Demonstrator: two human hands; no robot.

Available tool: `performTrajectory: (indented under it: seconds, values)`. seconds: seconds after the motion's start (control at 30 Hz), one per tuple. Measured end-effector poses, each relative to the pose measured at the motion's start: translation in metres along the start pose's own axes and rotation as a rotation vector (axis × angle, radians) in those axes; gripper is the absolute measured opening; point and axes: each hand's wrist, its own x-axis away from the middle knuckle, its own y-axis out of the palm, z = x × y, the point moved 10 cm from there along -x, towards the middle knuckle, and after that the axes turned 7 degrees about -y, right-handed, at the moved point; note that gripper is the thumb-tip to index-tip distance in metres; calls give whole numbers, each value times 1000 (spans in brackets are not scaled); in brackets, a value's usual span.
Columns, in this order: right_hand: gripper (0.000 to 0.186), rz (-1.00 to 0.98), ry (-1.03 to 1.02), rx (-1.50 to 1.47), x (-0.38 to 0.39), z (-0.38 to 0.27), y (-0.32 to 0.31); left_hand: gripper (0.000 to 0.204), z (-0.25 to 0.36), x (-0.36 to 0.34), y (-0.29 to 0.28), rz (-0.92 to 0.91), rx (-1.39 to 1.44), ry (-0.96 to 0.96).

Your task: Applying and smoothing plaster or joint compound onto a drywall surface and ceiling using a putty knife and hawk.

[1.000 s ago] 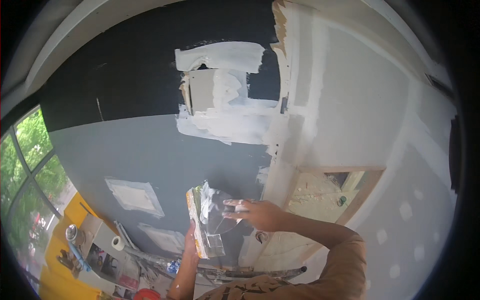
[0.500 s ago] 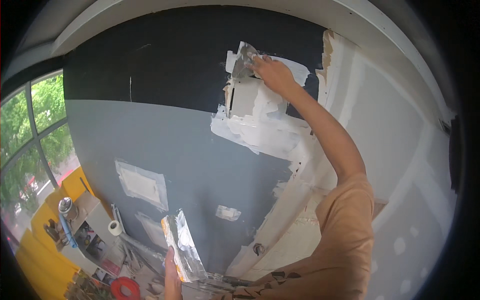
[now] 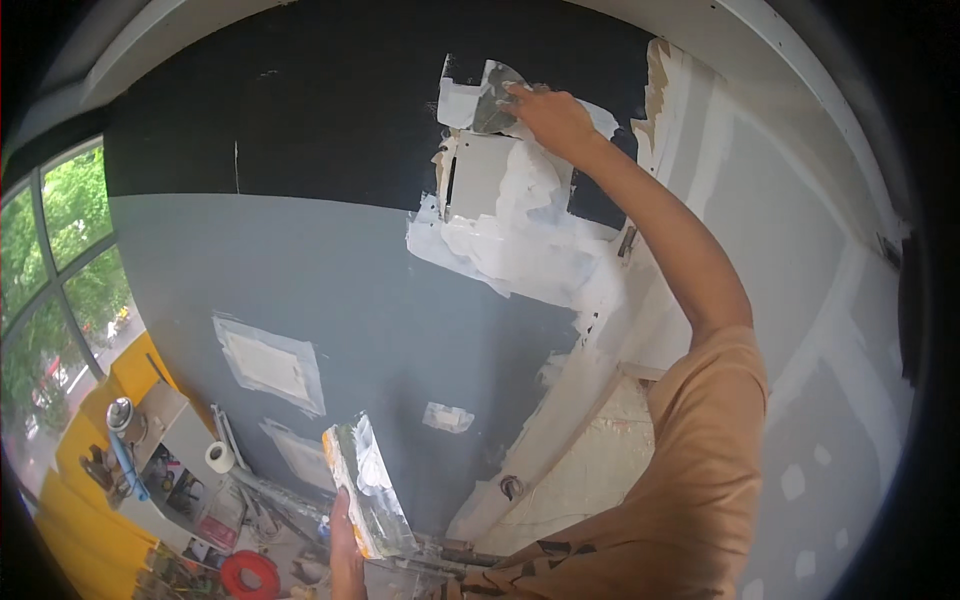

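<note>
Right hand point(image 3: 553, 120), fingers closed on putty knife point(image 3: 494, 100), at white compound point(image 3: 459, 103) on black wall point(image 3: 320, 120); left hand point(image 3: 343, 527) grips filling blade point(image 3: 394, 522) below. I judge spreading step; next stroke needs even pressure.

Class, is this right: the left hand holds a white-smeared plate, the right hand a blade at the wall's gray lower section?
No: in the head view, the right hand holds the blade at the black upper section; the left hand does hold the plate.

Right arm point(image 3: 665, 230) high, fingers point(image 3: 522, 96) in a grip; left forearm point(image 3: 347, 572) low, upright.
</note>
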Motion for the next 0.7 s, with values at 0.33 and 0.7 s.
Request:
performTrajectory:
  seconds: [0.33, 0.7]
  values:
    - [68, -29, 128, -104, 75, 36, -24, 55, 29, 15, 26, -14, -65, 18]
    - [66, -117, -157, -1376, 246, -338, -110, 55, 25, 9, 93, -78, -76, -65]
